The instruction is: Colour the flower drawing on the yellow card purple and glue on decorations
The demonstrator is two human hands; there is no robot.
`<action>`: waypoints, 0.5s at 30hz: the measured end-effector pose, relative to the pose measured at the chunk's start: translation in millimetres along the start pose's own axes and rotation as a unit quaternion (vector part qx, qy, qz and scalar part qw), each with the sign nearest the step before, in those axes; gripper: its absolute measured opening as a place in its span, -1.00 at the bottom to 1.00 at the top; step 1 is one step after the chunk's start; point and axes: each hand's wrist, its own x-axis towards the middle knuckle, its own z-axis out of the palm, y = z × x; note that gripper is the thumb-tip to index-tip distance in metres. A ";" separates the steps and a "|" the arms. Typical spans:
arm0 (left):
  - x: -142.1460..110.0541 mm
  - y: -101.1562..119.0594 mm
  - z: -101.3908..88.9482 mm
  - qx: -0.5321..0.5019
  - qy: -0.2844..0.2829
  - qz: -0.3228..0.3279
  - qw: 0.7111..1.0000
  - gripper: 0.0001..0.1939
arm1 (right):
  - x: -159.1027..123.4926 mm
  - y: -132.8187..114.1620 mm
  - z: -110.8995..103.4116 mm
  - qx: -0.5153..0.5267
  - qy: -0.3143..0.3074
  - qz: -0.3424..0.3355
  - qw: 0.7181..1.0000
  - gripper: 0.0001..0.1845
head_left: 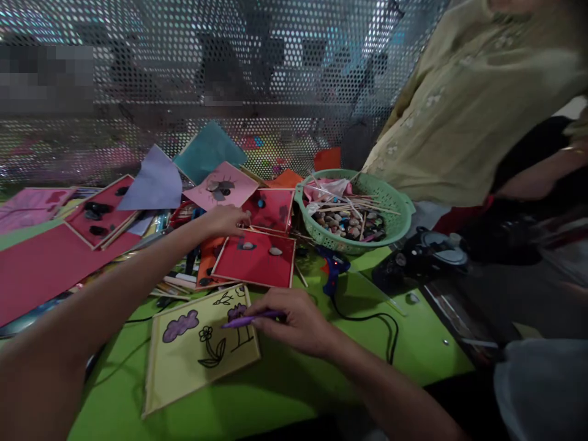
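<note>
My right hand (294,318) is closed around a purple marker (261,317), its tip over a yellow card (184,386). On that framed card are black outline drawings of a flower (211,346), a bird (223,299) and a cloud (180,326) coloured purple; a second purple patch is partly hidden by my fingers. My left hand (227,220) reaches across the table with bent fingers, at the edges of two red framed cards. The nearer red card (255,272) has pebbles on it. Whatever is under my left fingertips is hidden.
A green plastic basket (407,214) holds pebbles and thin sticks. A blue glue gun (334,269) with a black cord lies in front of it. Coloured cards, among them a pink one (223,184), pile up at left. A person in a light tunic (459,110) stands at right.
</note>
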 end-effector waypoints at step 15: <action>3.4 10.4 14.3 0.055 0.005 -0.055 0.997 -0.82 | -0.6 -0.4 0.8 0.004 0.007 0.000 1.000 -0.83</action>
